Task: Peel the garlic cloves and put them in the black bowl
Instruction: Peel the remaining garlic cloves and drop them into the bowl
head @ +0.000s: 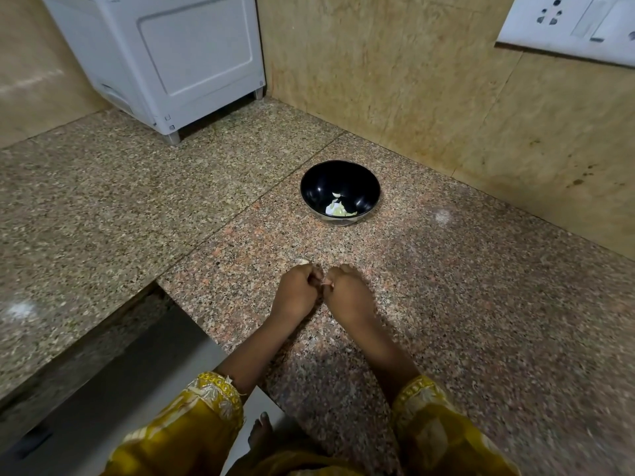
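The black bowl point(340, 192) stands on the granite counter point(481, 304), a little beyond my hands, with a peeled garlic clove point(336, 194) and pale bits near its front wall. My left hand point(298, 290) and my right hand point(347, 292) meet knuckle to knuckle low over the counter. Both have curled fingers that pinch a small garlic clove point(324, 282) between them; only a sliver of it shows. A scrap of garlic skin point(302, 261) lies on the counter just beyond my left hand.
A white appliance point(165, 60) stands at the back left on short legs. Tiled walls close the corner behind the bowl, with a socket plate point(570, 25) at the upper right. The counter steps down at the lower left.
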